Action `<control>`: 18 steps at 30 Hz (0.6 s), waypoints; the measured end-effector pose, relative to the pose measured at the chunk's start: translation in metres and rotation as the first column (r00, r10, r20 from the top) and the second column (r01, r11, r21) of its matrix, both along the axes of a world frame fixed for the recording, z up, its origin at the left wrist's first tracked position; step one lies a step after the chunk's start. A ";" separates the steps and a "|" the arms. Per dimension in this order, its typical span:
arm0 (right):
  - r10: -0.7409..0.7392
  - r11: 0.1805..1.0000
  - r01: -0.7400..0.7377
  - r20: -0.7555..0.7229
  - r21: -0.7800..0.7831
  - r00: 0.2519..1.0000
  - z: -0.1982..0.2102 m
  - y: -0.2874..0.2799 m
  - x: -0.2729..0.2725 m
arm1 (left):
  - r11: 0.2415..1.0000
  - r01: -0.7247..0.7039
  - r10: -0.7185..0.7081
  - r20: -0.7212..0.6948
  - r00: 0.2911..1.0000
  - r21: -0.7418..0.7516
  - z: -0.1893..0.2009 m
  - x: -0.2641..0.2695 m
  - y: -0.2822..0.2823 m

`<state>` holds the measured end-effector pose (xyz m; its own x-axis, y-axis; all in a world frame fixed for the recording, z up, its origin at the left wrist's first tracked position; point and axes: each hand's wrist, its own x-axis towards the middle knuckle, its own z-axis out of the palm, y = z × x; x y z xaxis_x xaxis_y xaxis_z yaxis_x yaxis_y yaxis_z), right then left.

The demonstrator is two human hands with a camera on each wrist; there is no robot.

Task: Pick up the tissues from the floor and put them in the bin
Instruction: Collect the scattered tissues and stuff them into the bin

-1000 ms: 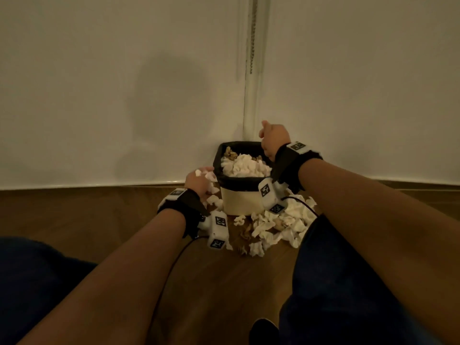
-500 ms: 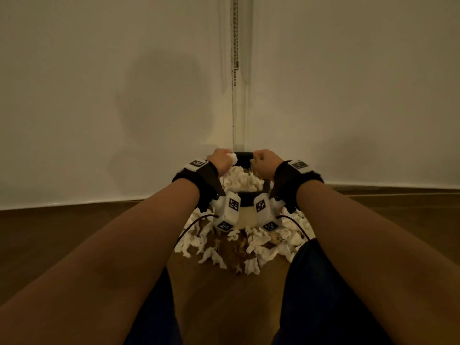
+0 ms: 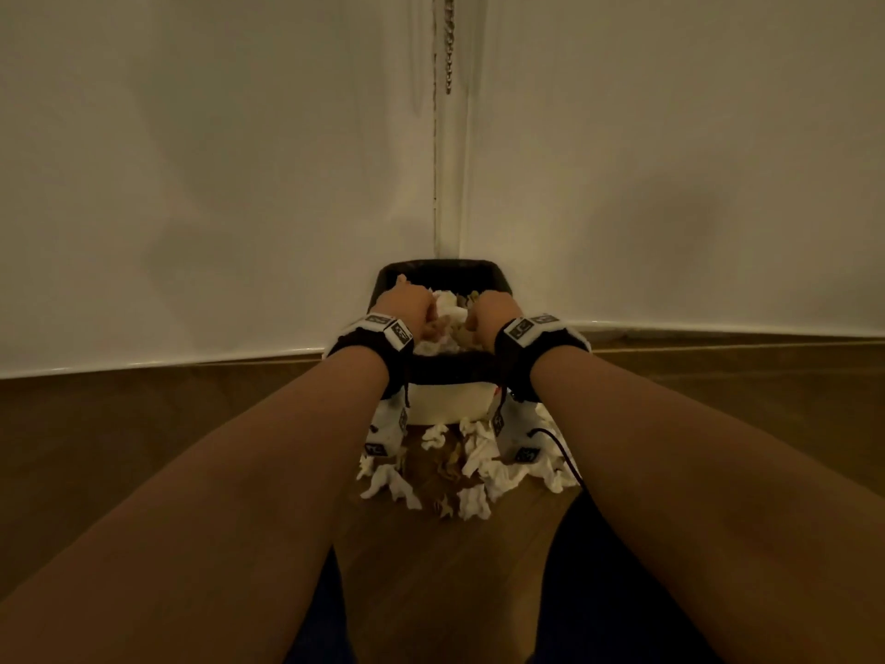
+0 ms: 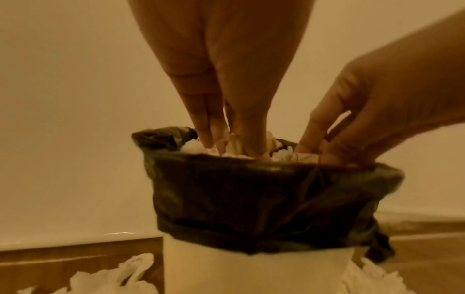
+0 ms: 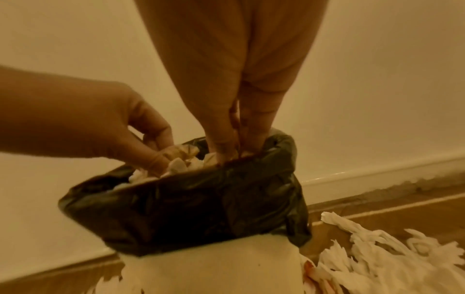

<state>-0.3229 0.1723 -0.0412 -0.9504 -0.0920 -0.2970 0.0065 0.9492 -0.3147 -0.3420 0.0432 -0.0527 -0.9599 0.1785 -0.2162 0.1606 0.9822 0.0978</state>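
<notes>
Tissues (image 3: 471,472) lying crumpled on the floor (image 3: 431,577) just in front of the bin (image 3: 450,400), spread the same way as half a second ago. Above them, the cream bin with a black bag (image 3: 455,369) folded over its rim.

Half a second ago, both hands up just over the bin, with a white ball of tissue in the left one. Now lower, dipped inside the rim.

Left hand (image 3: 407,304) at the left side of the bin, fingers (image 4: 208,119) pointing down and fairly straight, tips pushed into the pile (image 3: 450,306) of tissues inside. Right hand (image 3: 493,311) at the right side of the bin, fingers (image 5: 219,139) down the same way, tips pressed on the pile too. Both loose, not clenched, pressing rather than holding.

Pile filling the bin up to the rim, touching both sets of fingertips.

Behind the bin, the corner of a white wall (image 3: 239,184).
</notes>
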 end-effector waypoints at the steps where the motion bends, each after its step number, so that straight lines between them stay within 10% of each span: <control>1: 0.037 0.999 -0.037 0.002 0.023 0.999 -0.003 -0.006 0.000 | 1.000 -0.005 0.006 0.025 1.000 -0.026 -0.005 -0.002 0.001; 9: 0.179 0.965 -0.192 0.090 0.181 0.980 -0.019 -0.025 0.010 | 0.963 0.131 -0.119 0.066 0.991 -0.236 -0.037 -0.001 0.004; 14: 0.131 0.941 -0.167 0.139 0.293 0.982 0.010 -0.027 0.015 | 0.984 0.125 -0.114 0.089 0.990 -0.126 -0.015 0.005 -0.004; 18: 0.117 0.988 -0.094 -0.192 0.123 0.974 0.035 -0.028 0.027 | 0.977 0.034 0.021 -0.257 0.966 0.210 0.019 0.032 -0.014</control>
<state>-0.2961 0.1440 -0.0060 -0.9780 -0.1716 -0.1184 -0.1472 0.9705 -0.1909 -0.3104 0.0294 -0.0339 -0.9766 0.1996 0.0804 0.2138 0.9424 0.2573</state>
